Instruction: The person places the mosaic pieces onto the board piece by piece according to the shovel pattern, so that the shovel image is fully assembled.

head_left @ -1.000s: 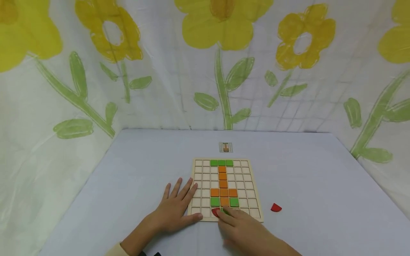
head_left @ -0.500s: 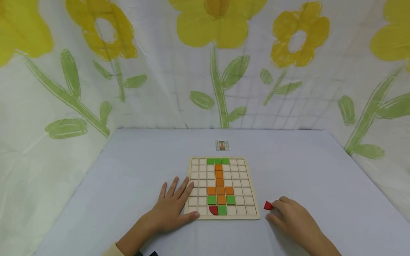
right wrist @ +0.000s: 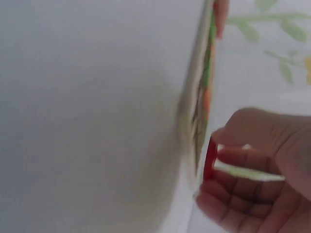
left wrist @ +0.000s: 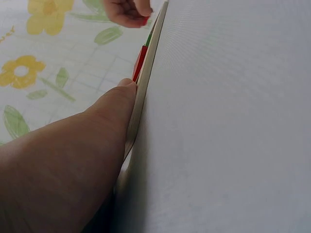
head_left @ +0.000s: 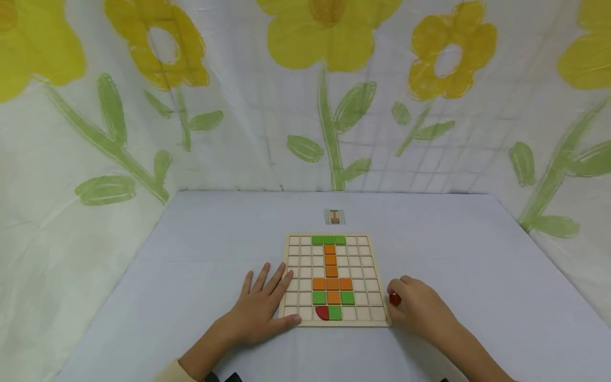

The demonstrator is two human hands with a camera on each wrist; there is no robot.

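Observation:
In the head view a wooden grid board [head_left: 305, 298] lies on the table, with green square tiles [head_left: 347, 297] and orange square tiles [head_left: 332, 284] in its middle columns. A red quarter-round tile [head_left: 322, 312] sits in the bottom row, left of a green tile. My left hand [head_left: 260, 313] rests spread on the board's left edge, thumb at the lower left corner. Beside the lower right edge, my right hand [head_left: 422, 310] pinches another red quarter-round tile [right wrist: 210, 158] between thumb and fingers, seen in the right wrist view. Fingers partly hide that tile in the head view.
A small picture card [head_left: 334, 216] showing a grid pattern lies behind the board. White table covering [head_left: 229, 228] surrounds the board. A white curtain [head_left: 248, 132] with painted yellow flowers hangs beyond the table's far edge.
My right hand left the bottom row, where a red tile now lies, and went right to the second red tile. It has picked that up and come back towards the board. My left hand stays put.

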